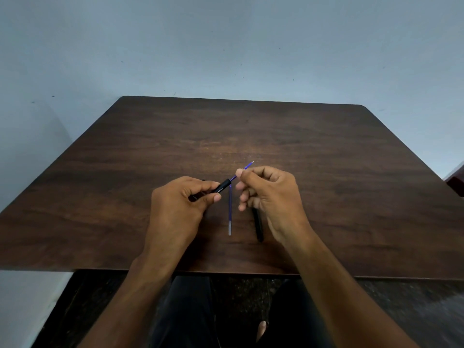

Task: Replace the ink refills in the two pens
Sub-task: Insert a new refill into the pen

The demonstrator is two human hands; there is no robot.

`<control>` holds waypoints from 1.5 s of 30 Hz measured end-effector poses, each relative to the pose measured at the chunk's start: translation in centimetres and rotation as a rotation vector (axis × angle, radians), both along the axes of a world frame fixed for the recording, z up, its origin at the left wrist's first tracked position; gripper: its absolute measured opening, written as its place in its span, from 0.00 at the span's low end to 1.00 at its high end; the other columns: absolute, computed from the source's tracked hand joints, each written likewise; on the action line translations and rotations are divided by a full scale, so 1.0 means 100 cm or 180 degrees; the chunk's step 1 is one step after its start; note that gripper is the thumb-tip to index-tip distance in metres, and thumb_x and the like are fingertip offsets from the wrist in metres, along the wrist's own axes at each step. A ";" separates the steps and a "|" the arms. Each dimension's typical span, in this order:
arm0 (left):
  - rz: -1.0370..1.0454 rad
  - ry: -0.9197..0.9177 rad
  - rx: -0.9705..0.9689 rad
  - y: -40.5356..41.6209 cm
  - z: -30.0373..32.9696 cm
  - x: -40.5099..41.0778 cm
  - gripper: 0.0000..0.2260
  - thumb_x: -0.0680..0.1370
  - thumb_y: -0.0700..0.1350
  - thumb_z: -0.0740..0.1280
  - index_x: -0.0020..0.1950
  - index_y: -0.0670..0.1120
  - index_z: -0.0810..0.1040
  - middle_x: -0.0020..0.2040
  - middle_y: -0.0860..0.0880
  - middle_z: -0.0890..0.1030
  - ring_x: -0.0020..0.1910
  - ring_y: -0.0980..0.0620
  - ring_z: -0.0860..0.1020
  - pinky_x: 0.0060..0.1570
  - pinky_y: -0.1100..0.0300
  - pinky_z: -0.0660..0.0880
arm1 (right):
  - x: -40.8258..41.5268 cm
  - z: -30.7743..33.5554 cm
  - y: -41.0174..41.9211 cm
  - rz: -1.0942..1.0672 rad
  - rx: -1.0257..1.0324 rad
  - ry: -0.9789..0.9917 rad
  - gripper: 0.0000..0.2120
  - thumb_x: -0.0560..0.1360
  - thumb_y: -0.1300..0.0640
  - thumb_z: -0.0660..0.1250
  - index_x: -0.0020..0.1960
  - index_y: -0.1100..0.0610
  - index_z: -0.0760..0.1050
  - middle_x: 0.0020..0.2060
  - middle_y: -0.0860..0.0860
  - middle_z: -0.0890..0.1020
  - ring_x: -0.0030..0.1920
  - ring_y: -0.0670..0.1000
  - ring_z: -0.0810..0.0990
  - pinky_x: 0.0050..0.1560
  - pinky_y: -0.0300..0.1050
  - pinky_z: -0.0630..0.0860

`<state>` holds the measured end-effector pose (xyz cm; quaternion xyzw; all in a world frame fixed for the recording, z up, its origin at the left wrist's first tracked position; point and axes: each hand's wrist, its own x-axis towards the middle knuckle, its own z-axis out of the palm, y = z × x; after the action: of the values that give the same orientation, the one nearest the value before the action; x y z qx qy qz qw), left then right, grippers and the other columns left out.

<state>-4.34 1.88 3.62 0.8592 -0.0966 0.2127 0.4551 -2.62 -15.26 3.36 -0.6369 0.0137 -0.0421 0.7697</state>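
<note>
Item: refill change, first pen.

Left hand [180, 199]: fingers and thumb closed around a black pen barrel [222, 188], held just above the surface [326, 151], open end angled up and to the right.

Right hand [266, 192]: thumb and forefinger pinched on a thin blue refill [247, 167], whose lower end sits in the barrel mouth and whose metal tip points away toward the far right. The remaining fingers are loosely curled.

On the surface, between the hands: a second blue refill [230, 209], lying lengthwise toward the person, pale at its near end. Just beside it, partly under the right hand: a second black pen [258, 227], untouched.

Step in hand, as judged: a refill passing through the mouth of the first barrel. Whether it is going in or coming out cannot be told from this view.

Next move calls for: keeping the refill in line with the bore and sliding it straight, with a light pinch, since so thin a tube would likely bend under side pressure. The second pen remains to be done.
</note>
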 end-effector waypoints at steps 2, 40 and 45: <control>0.0015 0.0023 -0.0030 0.000 0.000 0.000 0.15 0.68 0.41 0.79 0.48 0.59 0.83 0.40 0.64 0.81 0.44 0.67 0.80 0.44 0.77 0.72 | 0.001 0.002 -0.003 -0.0140 0.0173 -0.0058 0.07 0.74 0.58 0.74 0.44 0.63 0.82 0.33 0.56 0.84 0.27 0.51 0.78 0.32 0.49 0.78; 0.0563 -0.0143 0.0195 0.039 -0.003 0.000 0.11 0.74 0.35 0.73 0.55 0.45 0.85 0.47 0.55 0.82 0.46 0.71 0.76 0.50 0.80 0.67 | 0.002 -0.001 0.046 0.1370 -0.4345 -0.1522 0.11 0.76 0.51 0.71 0.58 0.46 0.83 0.49 0.51 0.75 0.53 0.52 0.69 0.53 0.53 0.75; 0.0550 -0.0109 0.0215 0.040 -0.003 0.000 0.11 0.74 0.36 0.73 0.54 0.45 0.85 0.48 0.54 0.83 0.47 0.70 0.76 0.49 0.80 0.66 | 0.002 -0.001 0.041 0.1107 -0.4173 -0.1690 0.10 0.75 0.49 0.71 0.56 0.47 0.84 0.48 0.49 0.76 0.53 0.51 0.70 0.55 0.52 0.71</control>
<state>-4.34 5.85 3.36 0.8755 -0.0370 0.2625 0.4040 -2.46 -11.14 3.26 -0.9284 -0.3030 -0.0718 0.2029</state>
